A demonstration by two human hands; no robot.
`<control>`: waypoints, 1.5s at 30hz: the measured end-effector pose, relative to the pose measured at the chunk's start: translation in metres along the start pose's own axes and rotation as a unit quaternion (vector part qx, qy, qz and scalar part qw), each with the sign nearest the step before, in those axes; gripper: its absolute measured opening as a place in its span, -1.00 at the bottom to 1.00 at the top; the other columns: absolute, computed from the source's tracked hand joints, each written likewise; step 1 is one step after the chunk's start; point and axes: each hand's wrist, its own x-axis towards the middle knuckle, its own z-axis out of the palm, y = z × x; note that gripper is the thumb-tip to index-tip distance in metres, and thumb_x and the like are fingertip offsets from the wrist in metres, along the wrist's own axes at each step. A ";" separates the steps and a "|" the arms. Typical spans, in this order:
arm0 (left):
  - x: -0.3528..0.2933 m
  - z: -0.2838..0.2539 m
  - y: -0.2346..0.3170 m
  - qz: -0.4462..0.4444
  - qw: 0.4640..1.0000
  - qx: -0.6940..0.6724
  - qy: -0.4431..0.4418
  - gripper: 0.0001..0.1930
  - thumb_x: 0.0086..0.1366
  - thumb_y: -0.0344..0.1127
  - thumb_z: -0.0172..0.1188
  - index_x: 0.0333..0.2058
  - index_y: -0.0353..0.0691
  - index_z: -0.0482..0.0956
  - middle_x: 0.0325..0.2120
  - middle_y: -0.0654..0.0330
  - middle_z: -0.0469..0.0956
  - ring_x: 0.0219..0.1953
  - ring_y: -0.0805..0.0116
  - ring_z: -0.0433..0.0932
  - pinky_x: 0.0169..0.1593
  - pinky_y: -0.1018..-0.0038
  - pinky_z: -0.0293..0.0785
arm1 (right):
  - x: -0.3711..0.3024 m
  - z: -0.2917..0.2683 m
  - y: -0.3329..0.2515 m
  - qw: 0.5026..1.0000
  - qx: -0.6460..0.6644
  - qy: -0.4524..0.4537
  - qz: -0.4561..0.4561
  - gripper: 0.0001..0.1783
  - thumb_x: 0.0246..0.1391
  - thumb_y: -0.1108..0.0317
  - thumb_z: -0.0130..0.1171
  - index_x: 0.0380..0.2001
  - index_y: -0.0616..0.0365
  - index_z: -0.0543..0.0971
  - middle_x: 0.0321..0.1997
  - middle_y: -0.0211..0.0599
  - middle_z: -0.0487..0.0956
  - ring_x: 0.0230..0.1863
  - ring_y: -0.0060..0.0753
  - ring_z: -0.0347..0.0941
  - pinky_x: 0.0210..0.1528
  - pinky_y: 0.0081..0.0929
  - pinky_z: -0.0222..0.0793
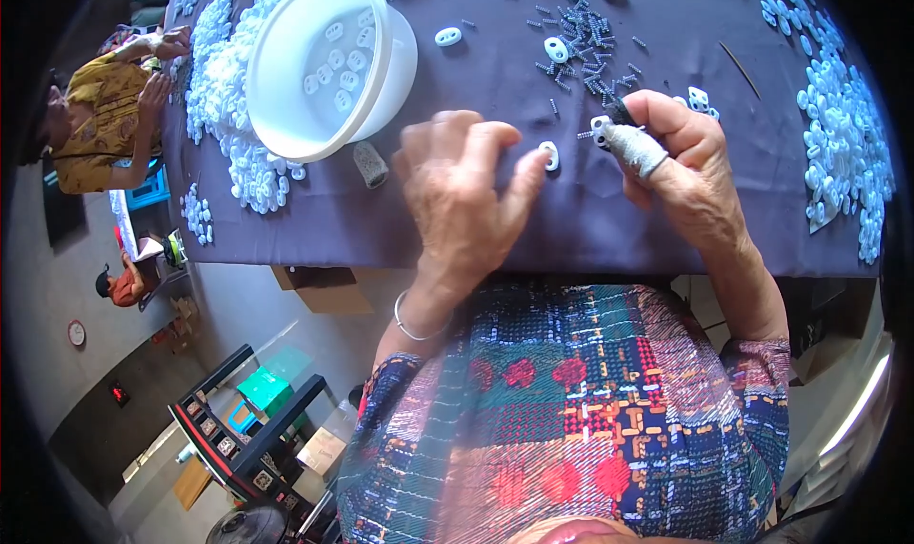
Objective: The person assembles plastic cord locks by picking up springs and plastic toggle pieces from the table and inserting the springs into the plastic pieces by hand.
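Observation:
My right hand point(681, 154) pinches a small white two-hole piece point(599, 128) between thumb and forefinger, with a thin metal spring point(584, 135) sticking out of its left side. Pale cloth tape wraps the thumb, and something black covers the forefinger's tip. To the left, my left hand point(464, 178) is over the table, blurred, its fingers apart. Close by its thumb tip is a white oval two-hole piece point(551, 156); whether they touch I cannot tell. Beyond both hands lies a heap of small springs point(592, 44), with another white oval piece point(556, 50) among them.
A white plastic tub point(400, 63), tilted, holds several white pieces. Large piles of white pieces lie left point(224, 97) and right point(843, 154) on the dark tablecloth point(609, 235). A grey stub-shaped thing point(369, 165) and a thin stick point(740, 70) lie there too. Another person point(100, 120) sits far left.

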 end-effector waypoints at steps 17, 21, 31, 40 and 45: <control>-0.009 -0.001 0.007 -0.369 0.642 -0.665 -0.098 -0.84 0.17 -0.39 0.21 -0.28 -0.29 0.52 -0.43 0.17 0.57 -0.39 0.38 0.59 -0.45 0.62 0.43 | -0.010 0.005 -0.001 0.997 -0.060 -0.022 -0.039 -0.77 -0.01 0.44 0.18 -0.30 0.37 0.48 -0.43 -0.34 0.51 -0.32 -0.61 0.41 -0.24 -0.60 0.35; -0.009 -0.001 0.009 -0.383 0.616 -0.681 -0.101 -0.84 0.17 -0.39 0.21 -0.27 -0.29 0.51 -0.42 0.16 0.57 -0.39 0.37 0.59 -0.44 0.61 0.43 | -0.007 0.004 0.009 0.987 -0.110 -0.026 -0.118 -0.80 0.06 0.50 0.12 -0.23 0.33 0.44 -0.37 -0.51 0.47 -0.33 -0.80 0.35 -0.33 -0.79 0.28; -0.011 0.001 0.011 -0.358 0.624 -0.686 -0.105 -0.84 0.16 -0.42 0.22 -0.28 -0.31 0.50 -0.40 0.13 0.57 -0.38 0.35 0.60 -0.43 0.60 0.46 | -0.009 0.001 0.006 0.988 -0.117 -0.040 -0.089 -0.76 0.04 0.50 0.15 -0.20 0.35 0.44 -0.30 -0.46 0.49 -0.23 -0.71 0.39 -0.16 -0.71 0.33; -0.011 -0.001 0.005 -0.353 0.635 -0.678 -0.114 -0.85 0.16 -0.41 0.21 -0.29 -0.31 0.50 -0.40 0.14 0.57 -0.39 0.37 0.59 -0.42 0.61 0.46 | -0.008 0.007 0.006 0.985 -0.143 -0.030 -0.090 -0.76 0.04 0.49 0.16 -0.22 0.37 0.44 -0.32 -0.47 0.48 -0.25 -0.72 0.39 -0.19 -0.72 0.33; -0.011 -0.001 0.001 -0.344 0.651 -0.668 -0.108 -0.84 0.16 -0.40 0.22 -0.30 -0.30 0.51 -0.41 0.16 0.57 -0.39 0.39 0.59 -0.41 0.62 0.46 | -0.005 0.010 0.004 0.981 -0.161 -0.040 -0.104 -0.78 0.04 0.50 0.16 -0.24 0.37 0.44 -0.35 -0.49 0.47 -0.28 -0.74 0.37 -0.23 -0.74 0.31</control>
